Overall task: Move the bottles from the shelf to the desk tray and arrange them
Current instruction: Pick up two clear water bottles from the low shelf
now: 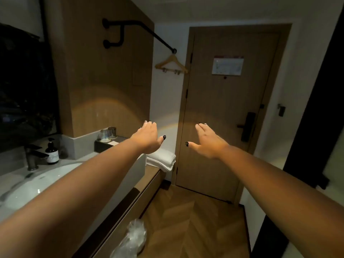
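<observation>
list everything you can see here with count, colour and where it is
pump bottle: 1, dark with pale label, on the counter beside the faucet
faucet: 1, dark metal, behind the basin
basin: 1, white, lower left
glasses: 2, clear, upside down on a dark tray
tray: 1, dark, at the counter's far end
towels: 1 folded stack, white, on the ledge by the door
hanger: 1, wooden, on the black rail
rail: 1, black, upper wall
door: 1, wooden, closed, notice on it
plastic bag: 1, clear, bottom centre
hands: 2, left and right, stretched forward, holding nothing
</observation>
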### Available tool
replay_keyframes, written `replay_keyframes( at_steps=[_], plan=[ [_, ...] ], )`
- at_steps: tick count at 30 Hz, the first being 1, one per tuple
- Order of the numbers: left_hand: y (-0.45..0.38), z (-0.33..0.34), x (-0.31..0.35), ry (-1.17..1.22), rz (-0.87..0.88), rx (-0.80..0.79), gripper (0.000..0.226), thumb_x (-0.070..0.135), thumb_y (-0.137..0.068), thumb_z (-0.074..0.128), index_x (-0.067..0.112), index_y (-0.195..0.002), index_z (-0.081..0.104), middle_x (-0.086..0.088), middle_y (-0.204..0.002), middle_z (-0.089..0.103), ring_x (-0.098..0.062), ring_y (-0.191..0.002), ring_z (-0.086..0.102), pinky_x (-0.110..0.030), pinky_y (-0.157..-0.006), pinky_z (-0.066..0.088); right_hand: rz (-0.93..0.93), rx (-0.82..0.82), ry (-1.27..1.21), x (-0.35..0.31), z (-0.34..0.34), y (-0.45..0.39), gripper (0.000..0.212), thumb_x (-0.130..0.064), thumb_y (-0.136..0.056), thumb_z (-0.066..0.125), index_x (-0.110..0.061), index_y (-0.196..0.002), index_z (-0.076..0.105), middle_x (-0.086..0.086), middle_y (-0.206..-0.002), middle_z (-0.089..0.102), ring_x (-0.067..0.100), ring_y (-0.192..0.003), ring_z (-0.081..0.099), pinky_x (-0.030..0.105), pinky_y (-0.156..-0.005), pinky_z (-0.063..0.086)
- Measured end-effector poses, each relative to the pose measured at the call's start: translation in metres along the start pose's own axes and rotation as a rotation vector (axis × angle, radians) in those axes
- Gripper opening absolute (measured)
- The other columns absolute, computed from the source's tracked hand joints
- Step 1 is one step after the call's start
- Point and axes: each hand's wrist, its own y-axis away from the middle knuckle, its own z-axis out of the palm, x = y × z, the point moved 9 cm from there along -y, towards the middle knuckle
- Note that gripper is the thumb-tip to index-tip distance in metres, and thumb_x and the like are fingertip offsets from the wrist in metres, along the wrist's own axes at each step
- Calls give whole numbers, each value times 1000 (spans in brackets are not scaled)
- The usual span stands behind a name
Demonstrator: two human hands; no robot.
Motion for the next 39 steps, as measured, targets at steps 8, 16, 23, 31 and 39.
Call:
replay_keyframes(
  at_steps=[8, 16, 23, 31, 39],
  plan=[
    [-77, 36, -37, 29, 2, -22, 66, 43, -96, 39, 3, -145, 18, -16, -156, 17, -29, -146, 6, -46, -115, 19, 37, -33, 32, 17, 49, -84, 77, -48, -94, 45, -7, -150, 9, 7, -159, 9, 24, -147, -2, 41, -117, 11],
    [-184, 70, -92, 76, 11, -55, 69, 43, -97, 36, 5, -148, 9, -14, -158, 8, -25, -147, 0, -43, -118, 15, 67, -12, -2, 31, 89, -205, 76, -46, -94, 46, -6, -149, 11, 8, -159, 11, 22, -147, -1, 41, -118, 15],
    [-263, 112, -105, 96, 74, -98, 69, 42, -97, 37, 9, -149, 6, -10, -159, 4, -22, -147, -2, -42, -117, 14, 124, -18, -111, 57, 137, -288, 76, -46, -96, 42, -9, -151, 6, 5, -160, 5, 19, -147, -2, 39, -117, 14],
    [-354, 174, -97, 158, 43, -164, 67, 41, -98, 37, 9, -149, 8, -10, -159, 4, -22, -147, -3, -42, -117, 15, 102, -16, -176, 113, 173, -370, 73, -44, -96, 42, -11, -151, 7, 4, -160, 4, 17, -147, -3, 39, -119, 13],
    [-466, 244, -80, 249, -42, -190, 68, 41, -98, 36, 8, -149, 6, -10, -159, 2, -20, -147, -6, -40, -117, 12, 30, -76, -219, 205, 211, -476, 73, -43, -96, 43, -12, -151, 6, 3, -160, 3, 17, -147, -4, 37, -117, 12]
  ],
)
